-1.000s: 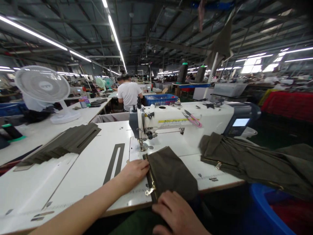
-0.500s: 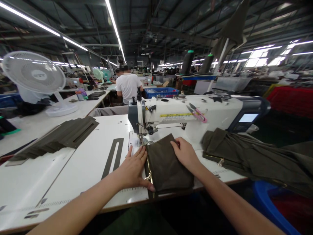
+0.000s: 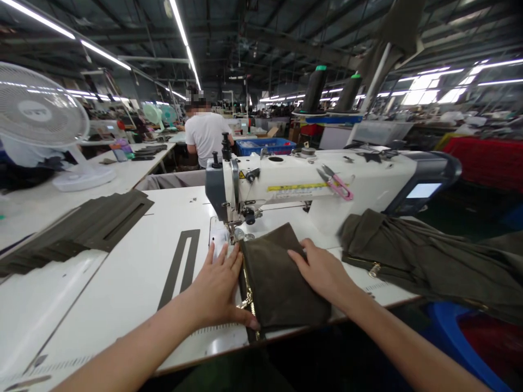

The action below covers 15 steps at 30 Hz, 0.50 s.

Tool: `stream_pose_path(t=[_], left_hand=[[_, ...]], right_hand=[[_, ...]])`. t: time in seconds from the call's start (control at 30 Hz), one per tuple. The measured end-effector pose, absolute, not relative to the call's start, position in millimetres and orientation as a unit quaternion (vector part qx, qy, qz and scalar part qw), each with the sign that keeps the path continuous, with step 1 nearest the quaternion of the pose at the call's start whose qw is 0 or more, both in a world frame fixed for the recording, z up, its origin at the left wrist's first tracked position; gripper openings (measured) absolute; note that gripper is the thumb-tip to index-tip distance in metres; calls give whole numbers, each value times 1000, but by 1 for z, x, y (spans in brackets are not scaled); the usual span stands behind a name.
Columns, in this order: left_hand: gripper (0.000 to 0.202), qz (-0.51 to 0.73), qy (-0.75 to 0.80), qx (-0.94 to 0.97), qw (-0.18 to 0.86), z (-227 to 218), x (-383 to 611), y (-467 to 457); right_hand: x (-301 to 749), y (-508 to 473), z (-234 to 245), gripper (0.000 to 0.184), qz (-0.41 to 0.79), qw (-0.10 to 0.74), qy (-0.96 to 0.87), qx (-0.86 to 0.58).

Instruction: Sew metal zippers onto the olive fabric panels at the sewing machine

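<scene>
Both hands lie flat and open on the fabric (image 3: pixel 281 277) at the table's (image 3: pixel 122 294) front edge: left hand (image 3: pixel 218 288) beside the zipper (image 3: pixel 246 294), right hand (image 3: pixel 322 272) on top.

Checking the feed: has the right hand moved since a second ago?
Yes. The right hand moved forward over the olive fabric, away from the table's near edge, toward the sewing machine.

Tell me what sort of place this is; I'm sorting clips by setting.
Likely a garment factory floor: an industrial sewing machine, stacked cut fabric pieces, tall thread cones behind.
</scene>
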<state>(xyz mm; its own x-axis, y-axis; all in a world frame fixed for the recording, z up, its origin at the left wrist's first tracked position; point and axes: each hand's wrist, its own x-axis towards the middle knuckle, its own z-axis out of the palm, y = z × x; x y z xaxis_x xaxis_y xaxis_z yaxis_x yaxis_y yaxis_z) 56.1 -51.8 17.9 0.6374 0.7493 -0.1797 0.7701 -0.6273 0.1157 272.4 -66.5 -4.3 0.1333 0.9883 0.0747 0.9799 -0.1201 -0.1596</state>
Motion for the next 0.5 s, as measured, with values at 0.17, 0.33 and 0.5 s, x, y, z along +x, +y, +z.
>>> stream_pose_path(t=[0.17, 0.33, 0.5], left_hand=[[118, -57, 421, 900, 93, 16, 55, -51], [117, -79, 426, 896, 98, 18, 57, -51], [114, -106, 426, 895, 82, 18, 59, -51]], right_hand=[[272, -83, -14, 40, -28, 55, -678, -732], [274, -85, -4, 26, -142, 16, -673, -726], [237, -82, 13, 26, -137, 169, -811, -542]])
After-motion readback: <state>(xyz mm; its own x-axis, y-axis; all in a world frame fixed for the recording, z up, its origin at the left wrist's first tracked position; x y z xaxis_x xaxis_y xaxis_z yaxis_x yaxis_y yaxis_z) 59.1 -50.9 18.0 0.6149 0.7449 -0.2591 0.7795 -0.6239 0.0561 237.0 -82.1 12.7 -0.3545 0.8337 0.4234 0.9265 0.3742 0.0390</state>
